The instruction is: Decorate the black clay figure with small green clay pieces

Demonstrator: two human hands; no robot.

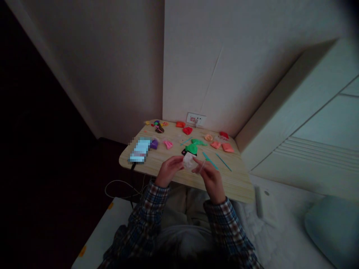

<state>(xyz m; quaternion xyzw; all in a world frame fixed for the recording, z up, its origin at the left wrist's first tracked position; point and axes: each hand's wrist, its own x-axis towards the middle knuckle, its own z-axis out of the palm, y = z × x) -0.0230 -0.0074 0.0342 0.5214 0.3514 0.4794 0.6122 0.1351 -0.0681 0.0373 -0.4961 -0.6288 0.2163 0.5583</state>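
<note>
Above the near edge of the small wooden table [235,181], my left hand [169,170] grips one side of a small white packet [189,161], which looks crumpled and partly see-through. The fingers of my right hand [211,176] are closed on its other side, with a thin clear strip of plastic showing by them. Just beyond the packet lies a bright green lump [191,149] that looks like modelling clay, on something dark. Two slim teal tools, a flat one [210,160] and a thinner one [223,162], lie to the right.
A lit phone [140,150] stands at the table's left, a dark cable below it. Purple [154,144], pink [168,144], red [187,130] and orange [180,124] lumps or packets are scattered behind. Salmon packets [227,147] lie at right. A wall socket [196,119] sits behind the table.
</note>
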